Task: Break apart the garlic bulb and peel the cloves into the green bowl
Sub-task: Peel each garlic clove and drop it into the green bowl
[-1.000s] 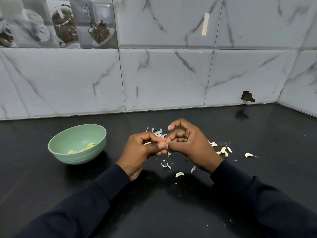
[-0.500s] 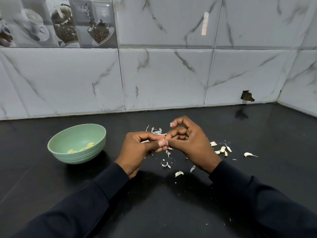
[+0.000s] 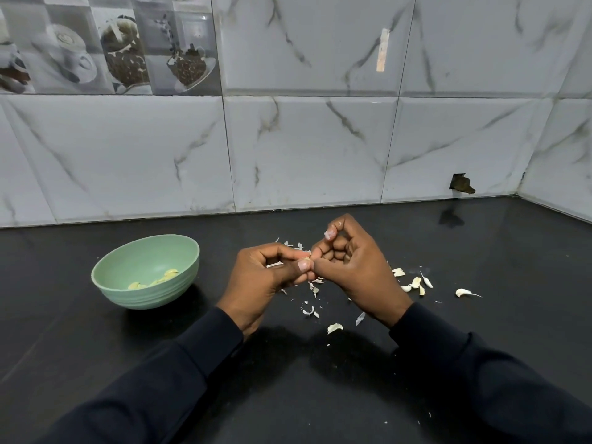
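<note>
Garlic clove (image 3: 307,259), only a pale sliver of it showing, is held above the black counter (image 3: 288,395) right where the two hands meet, near the middle and to the right of the green bowl (image 3: 150,296). The left hand (image 3: 266,277) has its grip closed on it, thumb pressed against curled fingers, and the right hand (image 3: 352,267) pinches the same spot from the other side, its fingers all curled in and the forefinger hooked highest with a whitish scrap at its nail. Most of the clove is buried between the fingertips, so I cannot tell how much skin is left on it. A few yellowish peeled cloves (image 3: 166,274) lie in the bottom of the bowl. Papery skins (image 3: 312,310) are scattered on the counter under and behind the hands, some hidden by them. Just right of the right hand sits a little cluster of loose cloves (image 3: 415,282), with one more clove (image 3: 463,292) further out. Dark sleeves (image 3: 480,379) run off the bottom edge. On the wall, the picture tiles (image 3: 125,52) show coffee cups and beans, cut off at the top left.
</note>
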